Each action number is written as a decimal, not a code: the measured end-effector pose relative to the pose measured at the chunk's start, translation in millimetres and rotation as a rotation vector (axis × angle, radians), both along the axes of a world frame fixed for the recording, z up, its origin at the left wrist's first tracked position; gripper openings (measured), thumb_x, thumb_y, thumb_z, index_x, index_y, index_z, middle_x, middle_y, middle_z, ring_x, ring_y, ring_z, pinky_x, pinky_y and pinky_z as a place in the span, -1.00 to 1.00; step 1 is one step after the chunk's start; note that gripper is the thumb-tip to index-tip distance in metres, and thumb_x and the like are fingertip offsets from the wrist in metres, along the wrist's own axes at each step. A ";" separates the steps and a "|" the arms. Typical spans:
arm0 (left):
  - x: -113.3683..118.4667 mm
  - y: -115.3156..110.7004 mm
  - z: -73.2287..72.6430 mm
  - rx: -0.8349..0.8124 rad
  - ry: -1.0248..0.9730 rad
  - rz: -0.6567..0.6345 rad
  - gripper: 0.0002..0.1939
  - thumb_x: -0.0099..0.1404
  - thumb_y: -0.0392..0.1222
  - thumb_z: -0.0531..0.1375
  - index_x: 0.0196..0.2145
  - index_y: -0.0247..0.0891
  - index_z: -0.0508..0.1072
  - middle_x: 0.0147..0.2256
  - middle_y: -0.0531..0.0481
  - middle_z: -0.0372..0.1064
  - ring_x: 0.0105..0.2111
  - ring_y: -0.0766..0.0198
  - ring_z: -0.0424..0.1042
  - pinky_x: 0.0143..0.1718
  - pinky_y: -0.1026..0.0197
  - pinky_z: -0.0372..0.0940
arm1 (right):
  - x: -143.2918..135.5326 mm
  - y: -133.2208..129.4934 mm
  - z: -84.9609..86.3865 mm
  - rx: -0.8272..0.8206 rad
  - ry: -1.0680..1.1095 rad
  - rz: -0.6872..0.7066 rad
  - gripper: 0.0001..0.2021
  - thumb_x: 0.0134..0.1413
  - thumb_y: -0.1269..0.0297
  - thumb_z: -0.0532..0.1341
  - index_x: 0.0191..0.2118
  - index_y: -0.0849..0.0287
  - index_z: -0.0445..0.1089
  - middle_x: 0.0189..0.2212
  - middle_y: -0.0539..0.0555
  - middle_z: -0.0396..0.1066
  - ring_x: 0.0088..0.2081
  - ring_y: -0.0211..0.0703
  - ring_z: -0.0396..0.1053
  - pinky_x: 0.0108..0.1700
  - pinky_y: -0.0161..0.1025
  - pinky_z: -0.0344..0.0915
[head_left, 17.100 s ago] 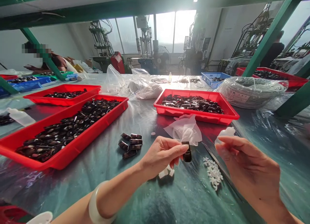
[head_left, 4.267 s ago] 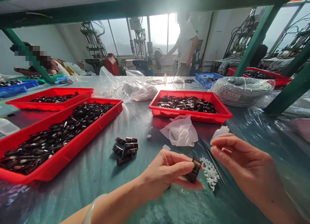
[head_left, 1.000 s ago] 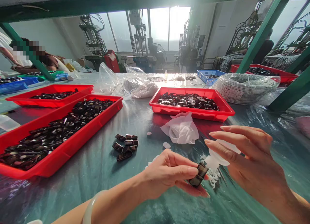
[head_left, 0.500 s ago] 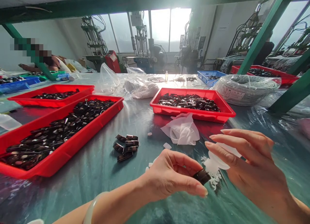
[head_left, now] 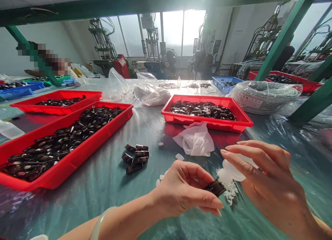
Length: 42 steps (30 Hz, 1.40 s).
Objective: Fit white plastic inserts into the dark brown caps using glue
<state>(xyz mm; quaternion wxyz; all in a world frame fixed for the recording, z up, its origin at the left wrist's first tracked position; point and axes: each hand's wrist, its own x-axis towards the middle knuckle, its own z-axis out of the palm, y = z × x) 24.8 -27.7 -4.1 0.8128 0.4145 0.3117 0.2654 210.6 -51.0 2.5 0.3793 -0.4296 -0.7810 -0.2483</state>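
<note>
A small dark, glossy plastic part [head_left: 215,187] is pinched between the thumb and fingers of my left hand [head_left: 188,191]. My right hand [head_left: 272,184] hovers to its right, fingers stretched and slightly apart, with its thumb mostly hidden. Under those fingertips shows a white, round-edged piece [head_left: 234,171]. Small white bits [head_left: 229,191] lie heaped just beyond the held part. A thin dark line beside them is partly covered by my right hand; I cannot make out what it is. On the table to the left, several matching dark parts [head_left: 135,159] form a loose group.
A long red tray [head_left: 103,138] full of dark parts stands left, another red tray [head_left: 204,124] ahead. Crumpled white paper [head_left: 195,139] lies before the latter. A wrapped cable coil [head_left: 264,98] sits right, near a green post [head_left: 308,100]. A person is at the far left.
My left hand and the dark part have shifted very slightly, the part tilting a little. My right hand has barely moved. The person at the far left has moved slightly rightward.
</note>
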 end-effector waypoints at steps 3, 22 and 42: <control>-0.2 0.1 -0.1 -0.005 0.007 0.003 -0.75 -0.24 -0.35 0.39 -0.55 -0.40 0.42 -0.64 0.01 0.41 -0.60 0.30 0.44 -0.55 0.33 0.33 | 0.6 -1.2 -0.1 -0.007 0.021 0.019 -0.62 -0.01 0.67 0.06 -0.15 0.09 0.34 -0.29 0.09 0.45 -0.19 0.01 0.31 -0.20 -0.01 0.13; -0.8 0.4 -1.3 -0.011 -0.035 0.029 -0.76 -0.22 -0.36 0.38 -0.55 -0.39 0.41 -0.64 0.03 0.41 -0.62 0.30 0.45 -0.58 0.36 0.34 | -1.1 1.7 2.7 0.016 0.044 0.064 -0.64 -0.02 0.69 0.08 -0.19 0.10 0.35 -0.34 0.08 0.45 -0.23 0.01 0.33 -0.29 -0.01 0.23; -1.2 1.4 -1.1 -0.009 -0.021 0.008 -0.77 -0.21 -0.36 0.38 -0.55 -0.40 0.41 -0.64 0.02 0.40 -0.61 0.32 0.44 -0.59 0.39 0.32 | -0.6 2.0 4.4 -0.019 0.050 0.073 -0.76 0.08 0.55 0.08 -0.23 0.09 0.36 -0.35 0.07 0.47 -0.22 -0.01 0.32 -0.27 -0.01 0.20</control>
